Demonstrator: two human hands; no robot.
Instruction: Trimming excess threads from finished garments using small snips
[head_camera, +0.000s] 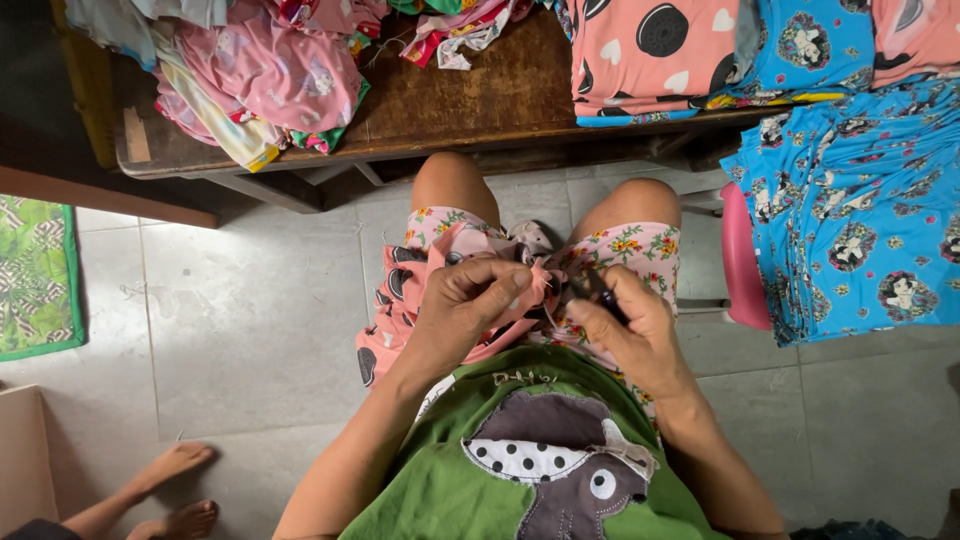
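Pink garment lies bunched on the person's lap, just below the wooden surface; the left hand pinches a fold taut, grip closed on the cloth, seemingly so the right hand, clenched around a small dark tool, can work its edge.

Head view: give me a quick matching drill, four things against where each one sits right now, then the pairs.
Things:
1. pink garment
2. small dark tool
3. blue printed stack
4. green patterned mat

Places:
A. on the floor at the far left edge
B. pinched in the left hand, over the lap
C. piled at the right, beside the pink stool
D. in the right hand

Pairs: 1-B, 2-D, 3-C, 4-A
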